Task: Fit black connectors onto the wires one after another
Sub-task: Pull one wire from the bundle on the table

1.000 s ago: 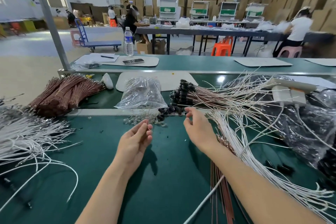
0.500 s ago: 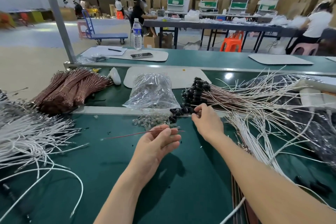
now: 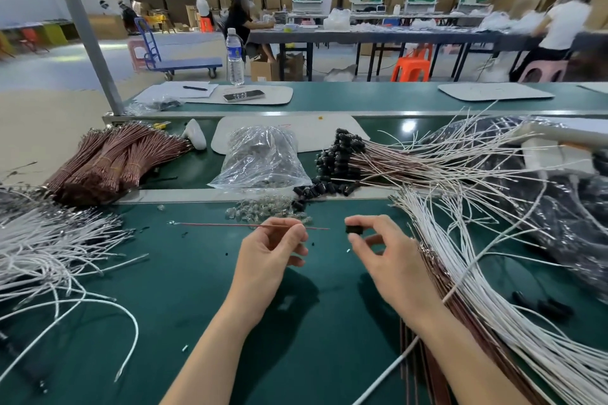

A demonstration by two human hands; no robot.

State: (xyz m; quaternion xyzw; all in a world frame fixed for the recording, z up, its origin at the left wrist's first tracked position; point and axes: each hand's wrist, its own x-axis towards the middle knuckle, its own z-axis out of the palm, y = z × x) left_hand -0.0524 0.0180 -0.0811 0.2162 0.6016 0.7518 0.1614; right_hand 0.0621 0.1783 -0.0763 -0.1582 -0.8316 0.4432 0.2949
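Since half a second ago my right hand [image 3: 391,256] has left the pile [image 3: 316,191] of loose connectors at the far side of the table [image 3: 164,306] and come back toward me carrying one connector [image 3: 354,229]. My left hand [image 3: 269,253] has kept its wire [image 3: 223,225]. Left fingers [image 3: 296,235]: thumb and forefinger pinch the thin red wire near its right end, and the other fingers are loosely curled below. A short stub runs on past the pinch, while the long tail reaches out level to the left, above the table. Right fingers [image 3: 378,223]: forefinger and thumb pinch the small black connector by its top and bottom. The connector sits just right of the wire tip, near but not touching, and roughly in line with it. I judge the wire to be very light and limp, so only the short stub beyond the pinch will push without buckling; the hold belongs close to the tip, as it is here. The connector looks like hard, smooth plastic, light enough to twist or slip in a loose pinch. It is best taken by its sides, leaving the entry face clear. I cannot tell which face is open. Wires already fitted lie in a bundle [image 3: 342,154] beyond the pile.
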